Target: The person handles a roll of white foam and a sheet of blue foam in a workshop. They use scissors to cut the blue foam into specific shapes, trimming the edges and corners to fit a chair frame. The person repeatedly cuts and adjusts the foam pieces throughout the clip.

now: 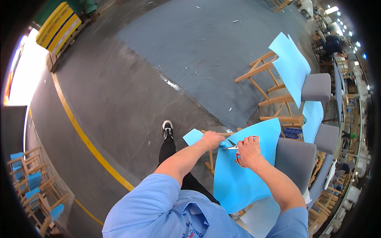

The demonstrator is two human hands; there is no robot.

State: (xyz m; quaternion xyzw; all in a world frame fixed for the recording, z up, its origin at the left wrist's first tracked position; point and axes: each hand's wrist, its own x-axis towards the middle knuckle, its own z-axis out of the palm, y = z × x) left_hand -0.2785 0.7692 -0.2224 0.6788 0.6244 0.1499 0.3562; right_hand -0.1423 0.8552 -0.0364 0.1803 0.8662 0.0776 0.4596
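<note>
A large light-blue sheet, which looks like thin foam, drapes over a wooden chair with a grey padded part. My right hand is closed round the red handles of a pair of scissors. Their metal blades point left, at a slit in the sheet's upper left part. Just left of the blades, my left hand grips the sheet near its edge, where a narrower flap sticks out to the left. Its fingertips are partly hidden by the sheet.
Beyond my right hand stand more wooden chairs with grey pads, one under another blue sheet. Stacked wooden frames with blue pieces are at the lower left. A yellow box sits on a pallet far left. A yellow line crosses the floor.
</note>
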